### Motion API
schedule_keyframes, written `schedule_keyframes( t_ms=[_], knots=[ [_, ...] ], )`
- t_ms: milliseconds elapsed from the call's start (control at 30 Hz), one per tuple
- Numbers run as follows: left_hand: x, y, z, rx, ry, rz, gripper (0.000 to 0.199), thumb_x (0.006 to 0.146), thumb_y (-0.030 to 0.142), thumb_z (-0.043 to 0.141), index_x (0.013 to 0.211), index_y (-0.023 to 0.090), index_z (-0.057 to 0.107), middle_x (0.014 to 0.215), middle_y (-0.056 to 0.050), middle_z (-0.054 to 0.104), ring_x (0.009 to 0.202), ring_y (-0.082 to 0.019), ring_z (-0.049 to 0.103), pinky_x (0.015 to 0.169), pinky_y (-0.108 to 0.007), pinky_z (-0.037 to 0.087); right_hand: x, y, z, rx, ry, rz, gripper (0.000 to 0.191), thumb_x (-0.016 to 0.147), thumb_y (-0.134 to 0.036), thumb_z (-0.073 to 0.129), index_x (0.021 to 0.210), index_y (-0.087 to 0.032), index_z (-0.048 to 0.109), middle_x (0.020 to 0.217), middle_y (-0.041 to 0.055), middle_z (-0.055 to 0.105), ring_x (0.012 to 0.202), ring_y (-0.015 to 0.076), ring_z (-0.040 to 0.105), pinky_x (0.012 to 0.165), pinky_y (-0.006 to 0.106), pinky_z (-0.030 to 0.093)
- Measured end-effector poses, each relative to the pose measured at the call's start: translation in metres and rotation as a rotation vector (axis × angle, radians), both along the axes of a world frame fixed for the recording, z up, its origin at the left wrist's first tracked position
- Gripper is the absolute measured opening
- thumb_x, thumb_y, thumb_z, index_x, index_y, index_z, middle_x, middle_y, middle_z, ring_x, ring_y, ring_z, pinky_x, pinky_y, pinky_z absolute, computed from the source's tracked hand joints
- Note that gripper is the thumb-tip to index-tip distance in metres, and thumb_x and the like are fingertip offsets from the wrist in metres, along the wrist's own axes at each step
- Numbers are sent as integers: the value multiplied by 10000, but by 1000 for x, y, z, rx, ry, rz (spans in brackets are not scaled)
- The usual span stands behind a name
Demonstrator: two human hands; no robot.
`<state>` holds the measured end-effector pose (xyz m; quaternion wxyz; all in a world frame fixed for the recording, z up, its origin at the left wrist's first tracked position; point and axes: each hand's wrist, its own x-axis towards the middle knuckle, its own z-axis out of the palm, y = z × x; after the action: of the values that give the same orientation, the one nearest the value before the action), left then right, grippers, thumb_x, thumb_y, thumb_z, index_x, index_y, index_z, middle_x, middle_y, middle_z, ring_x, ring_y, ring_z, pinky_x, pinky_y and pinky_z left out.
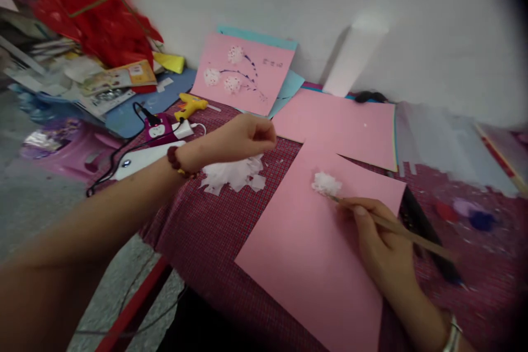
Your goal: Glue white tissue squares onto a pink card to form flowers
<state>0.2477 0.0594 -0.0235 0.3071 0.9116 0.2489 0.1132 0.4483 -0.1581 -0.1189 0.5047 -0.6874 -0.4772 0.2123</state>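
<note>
My right hand (383, 247) grips a slim wooden stick (406, 231) that looks like a paintbrush. Its front end touches a fluffy white tuft of paper bits (326, 182) on a sheet of pink paper (309, 253). My left hand (251, 135) hangs above the table, left of that sheet, with its fingers curled in; whether they hold anything is hidden. Just below it lies a heap of white paper pieces (233, 174). Farther back, a finished pink picture (247, 99) with three white puffs and dark stems leans by the wall.
More pink sheets (338, 121) lie behind the working sheet. At the left are a yellow glue gun (190, 105), a purple power socket (159, 129) with cables and a white phone-like slab (146, 159). A clear palette (474, 217) with paint blobs sits at the right.
</note>
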Motion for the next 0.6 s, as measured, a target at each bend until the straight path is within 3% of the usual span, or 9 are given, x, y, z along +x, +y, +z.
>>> schedule_keyframes(
  t_ms=[133, 267, 400, 600],
  knots=[
    [-28, -31, -24, 253, 290, -151, 162, 834, 169, 485, 755, 126, 620, 776, -38, 615, 716, -125, 544, 663, -247, 402, 0, 1, 2, 36, 101, -29, 188, 889, -361, 504, 879, -235, 642, 777, 55, 639, 702, 205, 596, 647, 372, 500],
    [-36, -52, -50, 432, 372, -193, 224, 898, 160, 405, 880, 125, 625, 890, -84, 611, 837, -166, 551, 761, -283, 412, -2, 0, 0, 44, 131, -5, 168, 889, -343, 514, 902, -241, 646, 801, 58, 643, 725, 207, 604, 674, 386, 506],
    [-34, -51, -62, 463, 376, -167, 245, 899, 141, 388, 896, 126, 632, 875, -82, 604, 821, -172, 545, 761, -291, 411, -2, -1, -1, 40, 140, 0, 167, 896, -341, 510, 903, -240, 643, 804, 54, 636, 726, 202, 599, 685, 383, 502],
    [-29, -40, -62, 371, 288, -93, 238, 899, 188, 419, 791, 136, 624, 816, -61, 609, 768, -157, 543, 729, -279, 408, -2, 0, 2, 19, 138, 14, 157, 900, -330, 505, 894, -248, 639, 793, 45, 632, 716, 191, 594, 666, 360, 505]
  ],
)
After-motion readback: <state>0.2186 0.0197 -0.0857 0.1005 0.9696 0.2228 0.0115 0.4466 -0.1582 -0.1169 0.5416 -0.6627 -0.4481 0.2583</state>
